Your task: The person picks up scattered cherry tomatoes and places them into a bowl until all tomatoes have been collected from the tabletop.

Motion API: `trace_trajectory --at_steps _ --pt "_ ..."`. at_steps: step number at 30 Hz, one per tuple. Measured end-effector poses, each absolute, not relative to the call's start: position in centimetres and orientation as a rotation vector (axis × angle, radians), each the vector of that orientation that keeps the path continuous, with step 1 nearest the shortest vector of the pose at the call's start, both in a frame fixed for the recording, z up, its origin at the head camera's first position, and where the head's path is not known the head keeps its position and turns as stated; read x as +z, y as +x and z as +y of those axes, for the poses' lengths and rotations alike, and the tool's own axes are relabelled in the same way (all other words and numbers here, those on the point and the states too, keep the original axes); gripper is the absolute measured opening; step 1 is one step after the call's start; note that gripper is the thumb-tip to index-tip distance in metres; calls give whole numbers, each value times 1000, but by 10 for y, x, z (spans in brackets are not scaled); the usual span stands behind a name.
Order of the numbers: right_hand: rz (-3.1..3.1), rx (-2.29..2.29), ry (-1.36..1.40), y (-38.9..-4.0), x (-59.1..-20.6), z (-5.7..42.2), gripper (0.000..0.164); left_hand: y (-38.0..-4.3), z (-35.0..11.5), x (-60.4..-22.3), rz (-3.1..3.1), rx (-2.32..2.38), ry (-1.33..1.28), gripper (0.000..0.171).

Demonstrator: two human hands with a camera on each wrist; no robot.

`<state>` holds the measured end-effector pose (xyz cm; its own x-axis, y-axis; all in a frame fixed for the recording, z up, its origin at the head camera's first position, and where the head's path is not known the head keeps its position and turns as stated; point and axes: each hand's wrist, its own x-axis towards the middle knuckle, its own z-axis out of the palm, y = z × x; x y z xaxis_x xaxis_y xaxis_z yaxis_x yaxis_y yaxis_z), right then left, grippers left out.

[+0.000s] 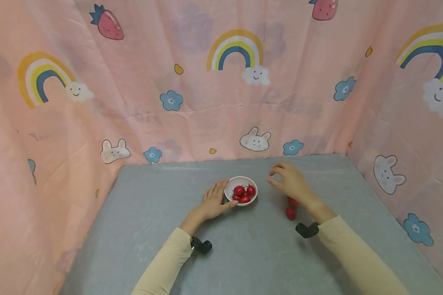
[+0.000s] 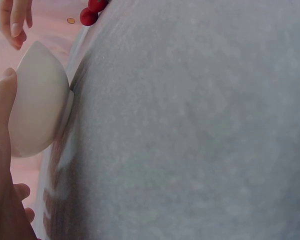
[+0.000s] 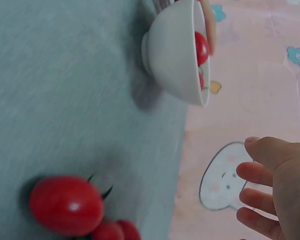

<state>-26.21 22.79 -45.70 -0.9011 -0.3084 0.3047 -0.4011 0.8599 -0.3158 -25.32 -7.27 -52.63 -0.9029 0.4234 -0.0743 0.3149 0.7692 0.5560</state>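
A small white bowl (image 1: 228, 196) stands on the table with several cherry tomatoes (image 1: 245, 199) inside. My left hand (image 1: 215, 201) rests against its left side, fingers straight and thumb along the front rim. In the left wrist view, that thumb (image 2: 4, 97) lies on the outside of the bowl (image 2: 40, 100). My right hand (image 1: 290, 180) hovers to the right of the bowl, fingers loosely bent and nothing between them. Below its wrist, more cherry tomatoes (image 1: 291, 213) lie on the table, partly hidden by the hand; one (image 3: 67, 205) shows its green stem in the right wrist view.
The grey tabletop (image 1: 162, 196) reaches back to a pink curtain (image 1: 192, 131) printed with rainbows, rabbits and flowers, which also hangs along both sides. A black wrist camera (image 1: 201, 246) sits on the left wrist, another (image 1: 307, 230) on the right.
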Motion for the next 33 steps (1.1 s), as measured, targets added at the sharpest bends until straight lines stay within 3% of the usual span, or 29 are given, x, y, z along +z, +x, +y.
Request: trace_trajectory --at_steps 14,33 --pt "-2837 482 459 -249 -469 267 30 -254 -73 -526 2782 808 605 92" --pt "-2916 454 243 -233 -501 284 46 -253 -72 -527 2785 827 602 93"
